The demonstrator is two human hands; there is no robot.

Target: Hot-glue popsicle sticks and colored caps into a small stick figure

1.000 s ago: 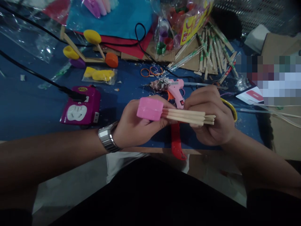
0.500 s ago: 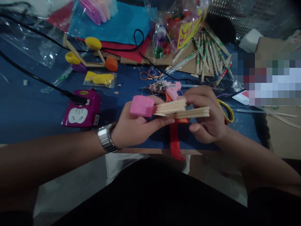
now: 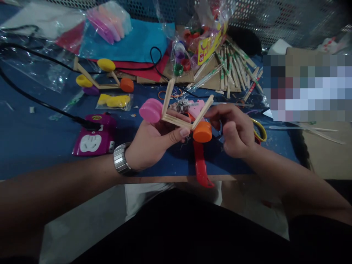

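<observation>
My left hand (image 3: 154, 146) grips a model frame of glued wooden sticks (image 3: 177, 120), its thumb on the bottom bar. Two sticks slant up from the bar's ends. A pink bottle-cap wheel (image 3: 151, 110) sits at the left end, an orange bottle-cap wheel (image 3: 202, 132) at the right. Beside the right upright, my right hand (image 3: 238, 128) has its index finger stretched toward the stick and its thumb apart; whether the fingertip touches cannot be made out. Behind the frame lies a pink glue gun (image 3: 196, 107), partly hidden. Red-handled scissors (image 3: 202, 165) overhang the table edge below.
A similar stick frame with yellow and orange caps (image 3: 107, 86) stands back left. A purple power socket (image 3: 95, 135) with a black cable is at left. Wrapped chopsticks (image 3: 231, 69), a bag of caps (image 3: 189, 55) and yellow-handled scissors (image 3: 260, 130) lie around.
The stick frame has turned in my left hand, so its open shape and orange wheel now show. My right hand has moved slightly left, its fingers more curled. The view has shifted a little.
</observation>
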